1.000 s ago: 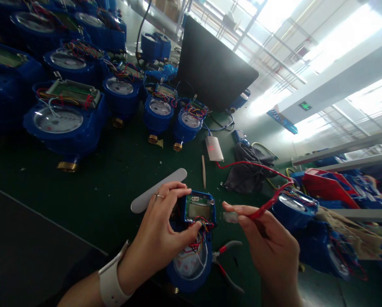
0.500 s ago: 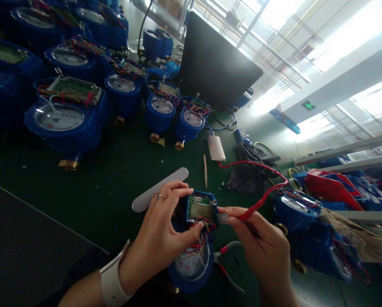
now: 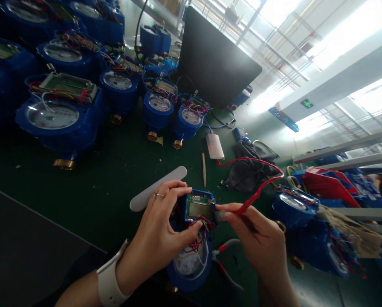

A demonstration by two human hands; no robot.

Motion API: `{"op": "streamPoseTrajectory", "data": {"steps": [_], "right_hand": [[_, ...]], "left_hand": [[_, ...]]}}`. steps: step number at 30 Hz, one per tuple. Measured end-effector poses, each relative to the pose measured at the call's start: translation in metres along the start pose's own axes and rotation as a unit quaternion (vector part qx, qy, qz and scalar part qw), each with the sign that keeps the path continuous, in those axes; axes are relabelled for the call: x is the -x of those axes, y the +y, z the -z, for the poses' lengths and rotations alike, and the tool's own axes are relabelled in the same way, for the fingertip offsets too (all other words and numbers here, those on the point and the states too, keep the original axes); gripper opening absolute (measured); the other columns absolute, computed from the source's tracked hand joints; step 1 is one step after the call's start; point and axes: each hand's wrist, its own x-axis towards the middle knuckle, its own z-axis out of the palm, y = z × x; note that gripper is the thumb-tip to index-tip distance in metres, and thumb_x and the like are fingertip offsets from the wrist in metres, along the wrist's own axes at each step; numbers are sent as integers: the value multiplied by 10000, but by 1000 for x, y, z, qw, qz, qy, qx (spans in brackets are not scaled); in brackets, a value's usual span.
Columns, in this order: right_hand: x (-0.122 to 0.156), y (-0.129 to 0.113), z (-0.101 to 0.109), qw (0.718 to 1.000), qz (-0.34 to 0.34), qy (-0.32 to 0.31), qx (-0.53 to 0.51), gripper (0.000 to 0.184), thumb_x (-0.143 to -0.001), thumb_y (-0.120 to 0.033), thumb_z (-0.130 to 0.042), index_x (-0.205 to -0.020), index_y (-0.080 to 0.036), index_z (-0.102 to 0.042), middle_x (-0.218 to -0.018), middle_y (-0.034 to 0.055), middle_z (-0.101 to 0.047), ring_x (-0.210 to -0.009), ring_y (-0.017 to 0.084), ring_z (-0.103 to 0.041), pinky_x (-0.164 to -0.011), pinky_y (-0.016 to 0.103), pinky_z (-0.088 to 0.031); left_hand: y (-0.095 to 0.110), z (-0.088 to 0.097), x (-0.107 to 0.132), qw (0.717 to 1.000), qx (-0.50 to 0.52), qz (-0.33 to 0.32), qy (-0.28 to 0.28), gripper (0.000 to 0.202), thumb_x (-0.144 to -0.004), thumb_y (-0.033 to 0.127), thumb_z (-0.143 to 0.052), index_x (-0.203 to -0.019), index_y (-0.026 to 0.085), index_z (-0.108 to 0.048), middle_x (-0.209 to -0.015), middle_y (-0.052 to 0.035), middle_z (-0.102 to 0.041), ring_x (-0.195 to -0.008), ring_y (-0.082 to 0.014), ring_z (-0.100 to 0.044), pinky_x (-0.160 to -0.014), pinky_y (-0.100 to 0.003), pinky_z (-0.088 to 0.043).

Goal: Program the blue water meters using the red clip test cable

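Note:
At the near middle of the bench is a blue water meter [image 3: 191, 270] with its electronics housing uncovered, showing a green circuit board with a small display [image 3: 200, 209] and loose coloured wires. My left hand [image 3: 163, 226] is wrapped round that housing, fingers along its far left edge and thumb at the wires. Between thumb and fingers, my right hand [image 3: 261, 234] pinches the pale connector [image 3: 221, 215] of a red cable [image 3: 258, 192], pressed to the housing's right side. Whether it is seated in the housing cannot be made out. Pliers [image 3: 224, 258] with red and grey handles lie beside the meter.
A white box [image 3: 215, 146] with a red light joins the red cable. Near it lie tweezers [image 3: 204, 170], a white strip [image 3: 157, 189] and dark cloth [image 3: 247, 166]. Several blue meters [image 3: 59, 123] crowd the left; others [image 3: 295, 209] stand right. A dark monitor [image 3: 216, 57] rises behind.
The view has shifted slightly, moving the surroundings a little left and up. Both hands keep the same hold on the meter and the connector.

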Motion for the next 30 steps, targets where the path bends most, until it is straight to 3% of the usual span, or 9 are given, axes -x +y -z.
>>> {"op": "streamPoseTrajectory", "data": {"steps": [9, 30], "right_hand": [[0, 5, 1, 1000, 28, -12, -3, 149, -878, -164, -659, -932, -281, -733, -881, -54, -807, -711, 99, -752, -646, 136, -589], [-1, 4, 2, 999, 25, -19, -4, 119, -879, -173, -661, -927, -256, -732, -880, -27, -809, -707, 131, -757, -629, 178, -604]], "left_hand": [[-2, -1, 1, 1000, -2, -7, -3, 432, -830, 256, -699, -1214, 295, -504, -1304, -46, -488, -1243, -273, -486, -1014, -512, -430], [-3, -1, 0, 1000, -9, -11, 3, 440, -827, 247, -705, -1218, 285, -507, -1308, -58, -486, -1243, -275, -488, -1030, -495, -422]]}}
